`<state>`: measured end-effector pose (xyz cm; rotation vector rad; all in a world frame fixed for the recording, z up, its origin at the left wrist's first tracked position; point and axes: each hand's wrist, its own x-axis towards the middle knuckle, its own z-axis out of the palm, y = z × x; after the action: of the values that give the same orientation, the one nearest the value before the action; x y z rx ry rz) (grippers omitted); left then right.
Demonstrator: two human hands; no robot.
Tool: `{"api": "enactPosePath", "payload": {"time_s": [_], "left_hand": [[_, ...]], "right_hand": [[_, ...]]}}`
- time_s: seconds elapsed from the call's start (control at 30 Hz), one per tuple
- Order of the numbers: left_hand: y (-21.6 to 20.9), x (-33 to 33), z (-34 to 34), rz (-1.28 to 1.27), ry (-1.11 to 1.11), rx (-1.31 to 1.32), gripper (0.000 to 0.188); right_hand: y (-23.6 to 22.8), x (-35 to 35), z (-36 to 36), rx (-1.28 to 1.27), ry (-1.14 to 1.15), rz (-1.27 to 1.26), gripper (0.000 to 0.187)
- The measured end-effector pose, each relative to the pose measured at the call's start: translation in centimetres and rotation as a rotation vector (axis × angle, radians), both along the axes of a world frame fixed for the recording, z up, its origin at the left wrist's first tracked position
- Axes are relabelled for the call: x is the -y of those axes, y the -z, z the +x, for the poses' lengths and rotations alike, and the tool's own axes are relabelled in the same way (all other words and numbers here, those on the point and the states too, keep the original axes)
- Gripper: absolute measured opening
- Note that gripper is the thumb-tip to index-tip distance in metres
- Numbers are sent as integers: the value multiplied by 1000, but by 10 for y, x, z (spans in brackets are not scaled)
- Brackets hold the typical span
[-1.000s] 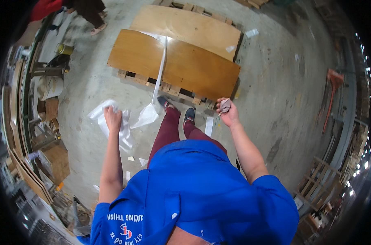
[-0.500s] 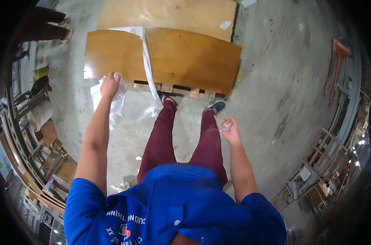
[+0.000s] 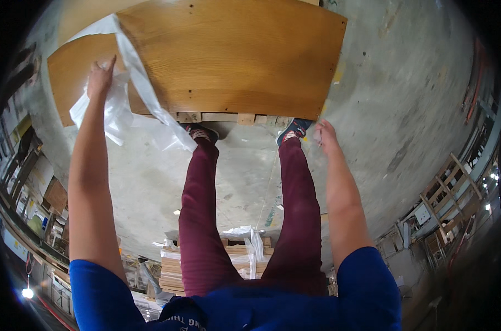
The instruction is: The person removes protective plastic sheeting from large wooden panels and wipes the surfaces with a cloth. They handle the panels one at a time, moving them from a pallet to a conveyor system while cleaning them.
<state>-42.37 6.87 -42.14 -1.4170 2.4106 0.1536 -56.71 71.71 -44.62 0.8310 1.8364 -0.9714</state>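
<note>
My left hand (image 3: 101, 80) is closed on a crumpled white plastic sheet (image 3: 115, 110) over the left part of a wooden panel (image 3: 239, 60). The panel is broad, varnished brown, with small dark holes near its edges. Across its left part runs a white strip (image 3: 140, 71) of thin wrapping, its lower end hanging over the near edge by my left shoe (image 3: 202, 132). My right hand (image 3: 326, 135) is curled beside the panel's near right corner, around a small pale crumpled wad (image 3: 317, 135) mostly hidden by the fingers. It touches neither panel nor sheet.
The panel lies on a wooden pallet (image 3: 246, 118), close in front of my shoes. Behind me is a stack of boards (image 3: 172, 270) with white film on it. A wooden frame (image 3: 449, 185) stands at the right; another person's legs (image 3: 21, 74) show far left.
I have come closer to the panel, which now fills more of the view. My left hand has moved over its left part with the plastic sheet; my right hand is nearer its right corner.
</note>
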Motion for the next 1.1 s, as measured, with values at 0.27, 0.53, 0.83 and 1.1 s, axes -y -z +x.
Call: {"api": "enactPosePath", "payload": {"time_s": [0.27, 0.53, 0.83, 1.1], "left_hand": [[90, -9, -36, 129, 2, -104, 92], [102, -64, -41, -22, -76, -176, 57], [105, -73, -13, -3, 53, -272, 24], [93, -45, -13, 163, -216, -242, 50]], "right_hand": [[41, 7, -4, -85, -177, -108, 43], [41, 5, 9, -167, -158, 69, 52], [25, 6, 28, -13, -162, 9, 48], [37, 1, 51, 269, -35, -314, 37]]}}
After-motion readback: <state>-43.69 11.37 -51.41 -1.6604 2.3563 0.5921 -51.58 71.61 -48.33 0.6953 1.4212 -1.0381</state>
